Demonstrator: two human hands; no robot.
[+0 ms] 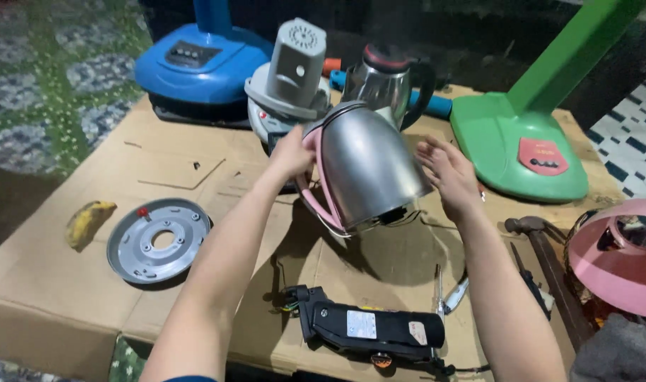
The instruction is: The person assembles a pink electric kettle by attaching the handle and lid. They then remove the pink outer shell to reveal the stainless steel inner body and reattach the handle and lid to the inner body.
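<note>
A steel kettle [365, 166] with a pink handle is held tilted above the cardboard sheet [195, 170], its open underside turned toward the camera and loose wires hanging out. The handle is clamped by the fingers of the left hand [292, 152]. The right hand [450, 173] is kept just beside the kettle's body, fingers apart. A round metal base plate [159, 240] and a black handle part [372, 331] are laid on the cardboard below.
</note>
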